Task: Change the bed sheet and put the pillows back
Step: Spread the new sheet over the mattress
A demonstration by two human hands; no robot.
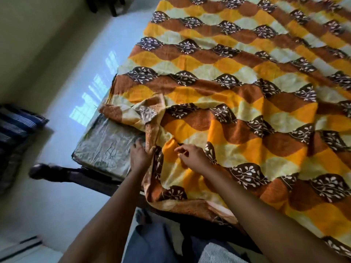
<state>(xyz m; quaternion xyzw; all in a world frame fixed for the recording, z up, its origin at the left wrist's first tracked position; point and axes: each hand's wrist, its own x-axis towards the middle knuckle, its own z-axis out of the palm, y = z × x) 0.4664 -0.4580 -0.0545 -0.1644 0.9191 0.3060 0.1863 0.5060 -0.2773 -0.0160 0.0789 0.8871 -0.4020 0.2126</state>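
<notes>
Spreading step proceeding: bed sheet (237,103) lying across the mattress (106,147), whose near corner is showing bare. Left hand (141,155) gripping the sheet's turned-back edge at that corner; right hand (191,157) pinching a fold alongside. Next, likely: drawing the edge over the corner.

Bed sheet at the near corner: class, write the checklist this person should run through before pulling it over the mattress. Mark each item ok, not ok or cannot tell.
1. Edge of the bed sheet gripped by the left hand: ok.
2. Fabric held by the right hand: cannot tell; its fingers curl on the sheet.
3. The mattress corner covered: not ok; it lies bare.
4. Sheet's corner lying flat: not ok; a flap is folded back, reverse side up.
5. Sheet spread over the rest of the bed: ok, though wrinkled near the hands.
6. Pillows back on the bed: not ok; none shows there, and what looks like a striped pillow lies on the floor.
</notes>
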